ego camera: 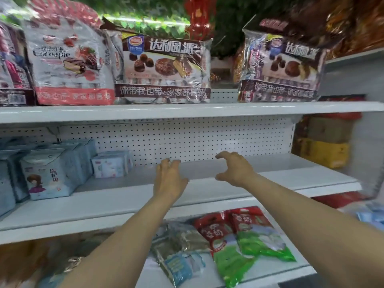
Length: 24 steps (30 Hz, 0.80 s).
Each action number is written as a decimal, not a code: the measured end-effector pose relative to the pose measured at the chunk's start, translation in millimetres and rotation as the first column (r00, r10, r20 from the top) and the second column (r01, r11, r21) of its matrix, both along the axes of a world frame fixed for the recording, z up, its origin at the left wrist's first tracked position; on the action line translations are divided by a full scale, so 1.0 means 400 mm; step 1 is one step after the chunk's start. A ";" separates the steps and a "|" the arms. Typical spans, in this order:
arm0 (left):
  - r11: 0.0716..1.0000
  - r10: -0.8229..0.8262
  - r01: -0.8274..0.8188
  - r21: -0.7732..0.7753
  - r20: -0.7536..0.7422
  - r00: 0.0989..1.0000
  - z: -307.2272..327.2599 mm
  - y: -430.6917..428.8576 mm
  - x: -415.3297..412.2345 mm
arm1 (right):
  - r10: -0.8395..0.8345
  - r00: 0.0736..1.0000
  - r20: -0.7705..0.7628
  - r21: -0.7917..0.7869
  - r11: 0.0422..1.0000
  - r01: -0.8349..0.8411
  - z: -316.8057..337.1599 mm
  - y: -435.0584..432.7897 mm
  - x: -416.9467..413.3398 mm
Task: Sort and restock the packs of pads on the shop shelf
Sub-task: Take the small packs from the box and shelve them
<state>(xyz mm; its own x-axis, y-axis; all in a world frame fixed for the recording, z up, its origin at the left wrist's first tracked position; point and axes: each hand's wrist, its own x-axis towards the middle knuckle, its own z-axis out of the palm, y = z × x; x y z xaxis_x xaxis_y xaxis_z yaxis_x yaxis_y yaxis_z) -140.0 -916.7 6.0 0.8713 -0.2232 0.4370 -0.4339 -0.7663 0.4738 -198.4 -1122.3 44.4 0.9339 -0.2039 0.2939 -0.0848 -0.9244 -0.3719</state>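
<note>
Light blue packs of pads (48,173) stand in rows at the left end of the middle white shelf (291,177). A smaller white and blue pack (110,165) stands alone just right of them. My left hand (169,179) reaches over the bare middle of this shelf, fingers spread and holding nothing. My right hand (234,168) hovers to its right, thumb and fingers apart in a wide curve, also holding nothing. Both hands are well to the right of the packs and touch none of them.
Large bags of chocolate pies (164,69) fill the top shelf (187,110). On the lower shelf lie red and green bags (245,240) and a clear bag (178,246). Cartons (324,150) stand at the right past the shelf end. A perforated back panel (187,138) closes the middle shelf.
</note>
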 end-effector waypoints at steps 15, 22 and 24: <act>0.954 -0.288 0.285 0.096 0.009 0.958 -0.066 -0.273 -0.350 | -0.318 0.948 -0.027 0.008 0.948 0.318 -0.070 -0.234 -0.498; 0.936 -0.317 0.317 0.151 -0.026 0.948 -0.129 -0.488 -0.434 | -0.364 0.931 -0.003 0.129 0.923 0.362 -0.140 -0.446 -0.597; 0.935 -0.317 0.318 0.159 -0.033 0.948 -0.148 -0.572 -0.449 | -0.364 0.931 -0.005 0.124 0.924 0.362 -0.168 -0.532 -0.609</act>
